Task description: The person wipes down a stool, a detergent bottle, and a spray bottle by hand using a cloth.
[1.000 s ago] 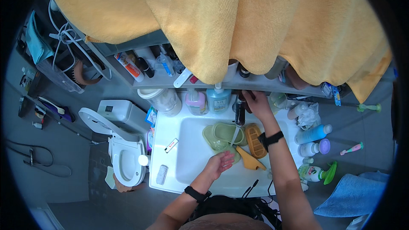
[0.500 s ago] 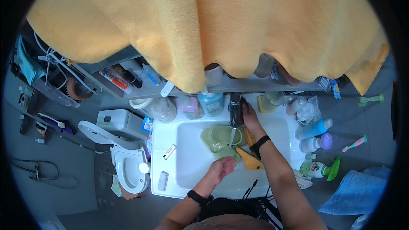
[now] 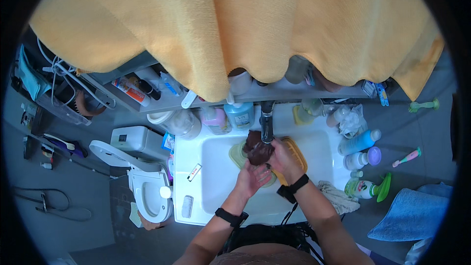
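Note:
Under the black faucet (image 3: 266,125) is a dark brown, wet-looking thing (image 3: 258,148), perhaps a cloth; its exact kind is unclear. My right hand (image 3: 284,159) grips its right side. Palm up, my left hand (image 3: 252,179) lies at its lower edge with fingers apart. Partly hidden behind the brown thing and my left hand, a pale green clog (image 3: 237,156) rests in the white sink (image 3: 218,186). A yellow-orange clog (image 3: 298,154) lies beside my right hand, partly covered by it. Both wrists wear black bands.
Behind the basin stand a blue bottle (image 3: 240,115), a pink bottle (image 3: 216,120) and a lidded tub (image 3: 181,122). Several bottles, including a green-topped spray bottle (image 3: 365,189), line the right side, near a crumpled cloth (image 3: 338,197). A yellow towel (image 3: 255,24) hangs above.
My right hand has come down from beside the faucet and now holds the brown thing under it. My left hand has moved slightly up to meet it. The green clog is now mostly covered.

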